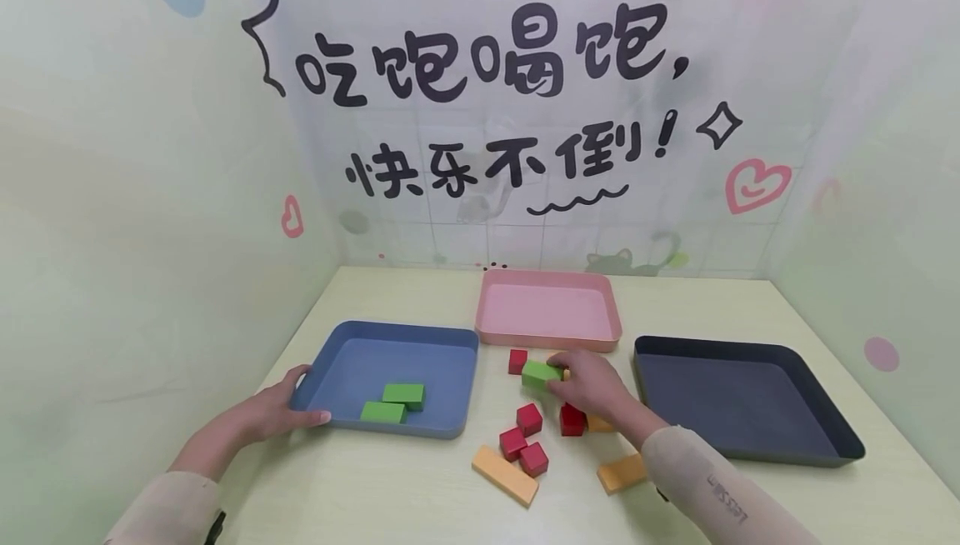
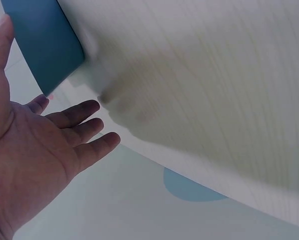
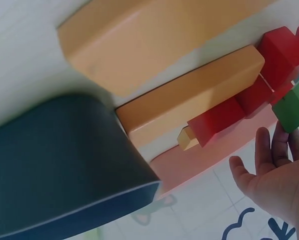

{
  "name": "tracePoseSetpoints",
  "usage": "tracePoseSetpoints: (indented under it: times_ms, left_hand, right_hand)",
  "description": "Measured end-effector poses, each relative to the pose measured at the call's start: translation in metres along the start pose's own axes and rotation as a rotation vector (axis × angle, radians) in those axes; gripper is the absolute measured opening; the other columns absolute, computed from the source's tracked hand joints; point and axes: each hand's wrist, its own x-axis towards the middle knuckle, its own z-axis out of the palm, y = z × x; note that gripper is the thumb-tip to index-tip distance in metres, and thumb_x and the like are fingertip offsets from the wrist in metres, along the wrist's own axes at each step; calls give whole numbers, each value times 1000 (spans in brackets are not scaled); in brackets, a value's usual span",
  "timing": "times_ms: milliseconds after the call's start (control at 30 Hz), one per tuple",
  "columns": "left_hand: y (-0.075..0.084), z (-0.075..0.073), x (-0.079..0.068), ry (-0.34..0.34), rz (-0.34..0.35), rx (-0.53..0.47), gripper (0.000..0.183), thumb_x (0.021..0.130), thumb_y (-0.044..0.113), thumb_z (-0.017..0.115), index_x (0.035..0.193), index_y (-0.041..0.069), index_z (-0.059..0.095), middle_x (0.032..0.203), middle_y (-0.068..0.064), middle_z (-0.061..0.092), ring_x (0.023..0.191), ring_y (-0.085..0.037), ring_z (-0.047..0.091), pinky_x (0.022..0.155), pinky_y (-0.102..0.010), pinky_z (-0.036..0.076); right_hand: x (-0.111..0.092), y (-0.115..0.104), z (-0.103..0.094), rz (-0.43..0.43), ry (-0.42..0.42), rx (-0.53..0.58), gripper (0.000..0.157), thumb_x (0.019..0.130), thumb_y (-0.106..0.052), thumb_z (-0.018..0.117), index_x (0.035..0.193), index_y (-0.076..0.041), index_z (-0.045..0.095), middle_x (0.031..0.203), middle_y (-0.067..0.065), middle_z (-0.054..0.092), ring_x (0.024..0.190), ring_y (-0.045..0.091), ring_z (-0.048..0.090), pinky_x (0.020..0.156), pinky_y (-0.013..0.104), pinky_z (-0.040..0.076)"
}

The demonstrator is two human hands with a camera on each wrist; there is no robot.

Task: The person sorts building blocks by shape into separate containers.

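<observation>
At the left, my left hand [image 1: 273, 408] rests against the near left corner of the blue tray [image 1: 420, 355], thumb on its front wall and fingers along its left side. In the left wrist view that hand's fingers look loosely extended. Two green blocks [image 1: 403, 396] lie in the blue tray near its front. My right hand [image 1: 592, 382] pinches another green block [image 1: 537, 374] over the middle of the table, with red cubes [image 1: 528, 418] and orange blocks [image 1: 506, 475] around it. In the right wrist view the held green block [image 3: 290, 107] is at the fingertips.
A pink tray [image 1: 549, 312] stands at the back, and a dark tray [image 1: 738, 399] at the right beside my right forearm. Several red cubes and orange blocks lie loose between the trays; my right arm partly hides some. Printed walls enclose the table [image 1: 360, 487].
</observation>
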Motion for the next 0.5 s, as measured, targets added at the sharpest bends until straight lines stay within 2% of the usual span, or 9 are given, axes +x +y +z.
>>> tracePoseSetpoints:
  times_ms: [333,500]
  left_hand:
    - [1,-1,0,-1,-10,1,104,86,50,73,147,-12,15,140,-49,29,128,-63,33,99,-68,36]
    - [2,-1,-2,2,-6,-1,104,86,50,73,147,-12,16,139,-50,30,128,-63,34,99,-68,36]
  right_hand:
    - [7,-9,-3,32,12,74,35,85,-17,76,119,-8,71,102,1,66,86,18,56,80,38,53]
    - [10,-14,-6,46,10,102,34,86,-18,74,120,-13,72,101,0,61,87,18,54,75,35,52]
